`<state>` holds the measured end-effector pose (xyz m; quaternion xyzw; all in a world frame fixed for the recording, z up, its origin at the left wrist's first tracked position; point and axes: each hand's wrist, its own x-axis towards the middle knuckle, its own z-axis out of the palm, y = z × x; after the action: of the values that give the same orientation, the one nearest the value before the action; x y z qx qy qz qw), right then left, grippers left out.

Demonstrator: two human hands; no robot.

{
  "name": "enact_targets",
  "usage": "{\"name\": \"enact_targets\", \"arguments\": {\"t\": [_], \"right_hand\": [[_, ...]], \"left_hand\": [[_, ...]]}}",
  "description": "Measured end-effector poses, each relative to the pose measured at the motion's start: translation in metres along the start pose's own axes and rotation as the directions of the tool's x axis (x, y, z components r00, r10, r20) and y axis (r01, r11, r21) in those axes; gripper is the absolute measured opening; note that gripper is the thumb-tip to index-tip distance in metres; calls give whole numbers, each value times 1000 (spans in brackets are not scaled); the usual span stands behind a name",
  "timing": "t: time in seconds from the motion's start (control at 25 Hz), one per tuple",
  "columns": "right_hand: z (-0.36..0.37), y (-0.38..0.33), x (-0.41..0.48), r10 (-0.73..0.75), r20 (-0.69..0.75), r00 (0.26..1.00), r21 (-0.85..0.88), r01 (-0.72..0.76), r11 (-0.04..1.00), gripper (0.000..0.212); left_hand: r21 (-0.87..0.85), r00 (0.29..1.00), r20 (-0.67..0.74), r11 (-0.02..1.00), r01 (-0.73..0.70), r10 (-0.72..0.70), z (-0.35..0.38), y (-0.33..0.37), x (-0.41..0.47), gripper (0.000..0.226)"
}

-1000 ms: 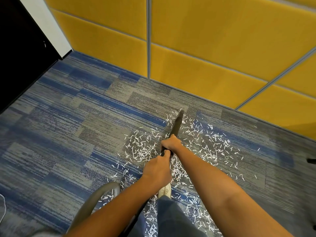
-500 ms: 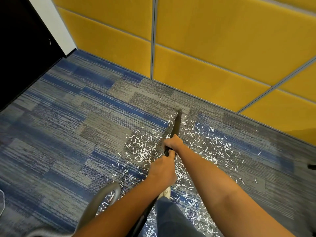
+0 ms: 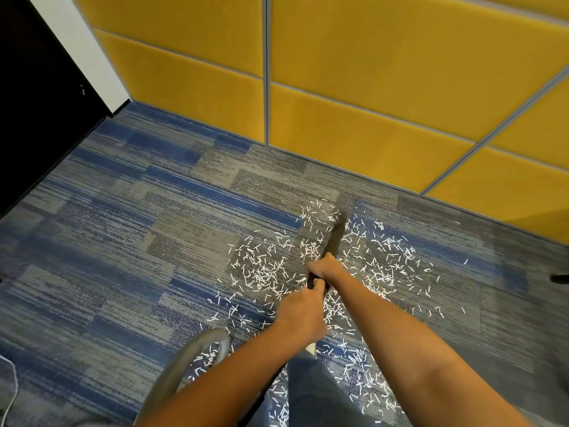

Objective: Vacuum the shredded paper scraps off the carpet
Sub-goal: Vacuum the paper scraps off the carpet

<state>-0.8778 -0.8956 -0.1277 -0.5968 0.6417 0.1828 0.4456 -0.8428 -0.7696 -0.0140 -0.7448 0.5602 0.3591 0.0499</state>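
Observation:
White shredded paper scraps (image 3: 268, 272) lie scattered over the blue and grey carpet (image 3: 123, 229), on both sides of the tool. A dark vacuum nozzle (image 3: 335, 235) points away from me, its tip resting among the far scraps near the wall. My right hand (image 3: 324, 271) grips the nozzle tube further forward. Just behind it, my left hand (image 3: 303, 315) is closed around the same tube. A grey vacuum hose (image 3: 187, 365) curves off to the lower left.
Yellow padded wall panels (image 3: 354, 87) run along the far side. A dark doorway (image 3: 37, 103) with a white frame stands at the left. My trouser leg (image 3: 311, 392) shows at the bottom. A white cord (image 3: 9, 386) lies at the lower left edge.
The nozzle tip has slid slightly forward and to the right, toward the wall, with both hands following. My view has shifted a little.

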Motion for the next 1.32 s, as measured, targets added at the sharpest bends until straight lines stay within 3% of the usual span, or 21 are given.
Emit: {"name": "enact_targets", "arguments": {"t": [0.44, 0.72, 0.96, 1.12, 1.32], "right_hand": [[44, -40, -16, -123, 114, 986, 102, 112, 988, 77], [32, -37, -16, -129, -20, 991, 64, 130, 989, 28], [14, -39, -2, -143, -3, 990, 11, 143, 990, 56], [6, -26, 10, -87, 45, 995, -32, 88, 996, 62], [0, -7, 20, -7, 1, 1000, -33, 7, 999, 65]], "left_hand": [[-38, 992, -78, 995, 95, -98, 5, -42, -21, 57], [-51, 992, -99, 996, 80, -84, 0, -31, -17, 59], [-36, 991, -98, 996, 85, -88, -8, -22, -3, 61], [-11, 998, -27, 998, 62, -62, -3, -7, 8, 64], [-12, 1000, 5, 1000, 8, -8, -1, 4, 10, 63]]}}
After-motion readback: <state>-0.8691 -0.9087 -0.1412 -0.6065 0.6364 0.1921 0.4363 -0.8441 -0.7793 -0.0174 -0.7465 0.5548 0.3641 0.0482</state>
